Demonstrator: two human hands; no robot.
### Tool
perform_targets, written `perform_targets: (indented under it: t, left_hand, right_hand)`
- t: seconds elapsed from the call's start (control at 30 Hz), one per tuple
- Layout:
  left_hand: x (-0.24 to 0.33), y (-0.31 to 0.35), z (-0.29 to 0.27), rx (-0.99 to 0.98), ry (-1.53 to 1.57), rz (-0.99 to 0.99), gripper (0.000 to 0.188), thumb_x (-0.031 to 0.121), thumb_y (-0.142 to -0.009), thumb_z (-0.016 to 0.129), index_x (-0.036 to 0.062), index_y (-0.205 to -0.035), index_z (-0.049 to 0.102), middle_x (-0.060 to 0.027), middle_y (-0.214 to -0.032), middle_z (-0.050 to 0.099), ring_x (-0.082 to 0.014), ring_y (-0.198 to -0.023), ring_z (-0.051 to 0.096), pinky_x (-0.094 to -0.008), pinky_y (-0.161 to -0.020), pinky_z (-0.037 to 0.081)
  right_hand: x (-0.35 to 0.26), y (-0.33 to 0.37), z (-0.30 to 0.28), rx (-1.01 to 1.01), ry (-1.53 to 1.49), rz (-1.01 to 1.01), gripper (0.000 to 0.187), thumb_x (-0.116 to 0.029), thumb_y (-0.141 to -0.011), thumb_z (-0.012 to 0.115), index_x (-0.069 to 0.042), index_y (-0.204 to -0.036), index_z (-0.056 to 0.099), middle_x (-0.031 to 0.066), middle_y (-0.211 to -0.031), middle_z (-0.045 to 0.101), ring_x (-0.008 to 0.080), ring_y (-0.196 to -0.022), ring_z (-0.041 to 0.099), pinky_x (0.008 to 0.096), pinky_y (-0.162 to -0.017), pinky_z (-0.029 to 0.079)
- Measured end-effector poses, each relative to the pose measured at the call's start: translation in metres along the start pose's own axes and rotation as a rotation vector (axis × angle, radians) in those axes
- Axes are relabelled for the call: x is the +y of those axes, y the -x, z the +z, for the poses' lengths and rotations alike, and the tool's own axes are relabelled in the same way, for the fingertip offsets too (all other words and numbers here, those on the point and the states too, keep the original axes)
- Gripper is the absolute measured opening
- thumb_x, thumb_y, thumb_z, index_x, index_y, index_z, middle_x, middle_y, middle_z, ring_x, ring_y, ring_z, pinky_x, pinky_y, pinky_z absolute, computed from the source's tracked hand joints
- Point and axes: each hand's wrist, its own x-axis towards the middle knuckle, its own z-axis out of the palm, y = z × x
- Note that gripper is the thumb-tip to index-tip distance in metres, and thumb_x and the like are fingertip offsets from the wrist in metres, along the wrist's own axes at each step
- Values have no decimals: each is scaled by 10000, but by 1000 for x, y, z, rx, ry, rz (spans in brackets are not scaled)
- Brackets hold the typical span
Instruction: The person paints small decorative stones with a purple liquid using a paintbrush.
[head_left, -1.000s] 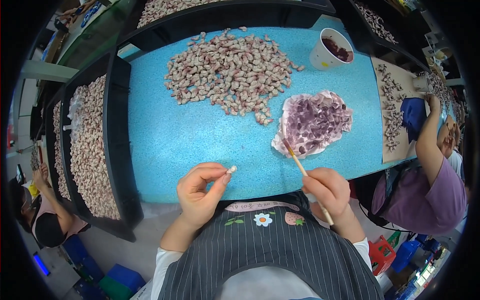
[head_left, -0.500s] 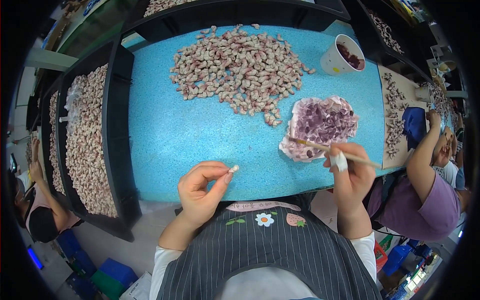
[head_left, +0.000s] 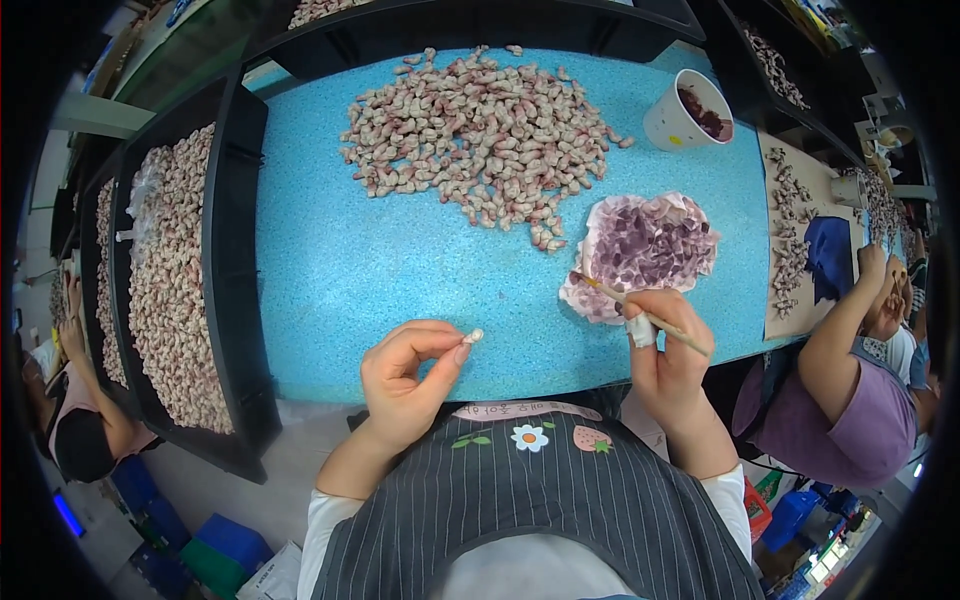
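Note:
Between the thumb and forefinger of my left hand (head_left: 412, 378) is a small whitish figurine (head_left: 474, 337), mostly covered by the fingertips. My right hand (head_left: 672, 345), with white tape round one finger, grips a thin paintbrush (head_left: 612, 293) like a pen. Its dark tip points left, at the left edge of a crumpled paper towel (head_left: 650, 250) stained purple. A big heap of small cream figurines with reddish patches (head_left: 480, 140) lies farther back on the blue mat (head_left: 330, 270). At the back right stands a white paper cup (head_left: 668, 122) with dark red paint inside.
Black crates (head_left: 238, 250) full of similar pieces stand to the left, and another black crate (head_left: 480, 40) borders the back. On the right, a person in a purple shirt (head_left: 850, 410) works beside a board (head_left: 800, 290) with painted pieces. Another person (head_left: 85, 400) sits far left.
My right hand has moved left with the paintbrush, bringing its tip to the paper's left edge. My left hand and its small piece have barely shifted.

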Motion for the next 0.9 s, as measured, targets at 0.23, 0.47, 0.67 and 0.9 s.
perform_targets:
  t: [0.23,0.47,0.67,0.9]
  left_hand:
    - [0,2,-2,19,1,1,95,-97,-780,571,-48,-862,570,-133,-890,581,-138,-749,590,-234,-655,493]
    - [-2,1,0,8,8,9,101,-98,-779,573,-46,-865,573,-127,-891,582,-132,-747,582,-233,-650,482]
    - [-1,0,0,7,7,20,104,-101,-778,572,-44,-865,576,-124,-892,581,-130,-746,580,-231,-645,478]
    - [4,-4,3,2,6,22,101,-101,-776,575,-46,-861,581,-128,-894,580,-138,-752,583,-239,-650,484]
  right_hand:
    - [-9,3,-14,-60,-2,-213,137,50,-752,574,28,-885,551,136,-772,578,235,-626,584,284,-537,464]
    - [-3,14,-10,-172,84,-258,223,11,-673,656,22,-880,572,119,-751,589,239,-615,595,311,-490,474]
    - [-5,13,-13,-60,55,-187,191,0,-695,660,25,-864,575,124,-731,588,238,-608,594,304,-493,468]
    - [-6,10,-15,-29,14,-75,135,5,-730,637,19,-852,581,135,-728,585,252,-623,590,307,-530,463]
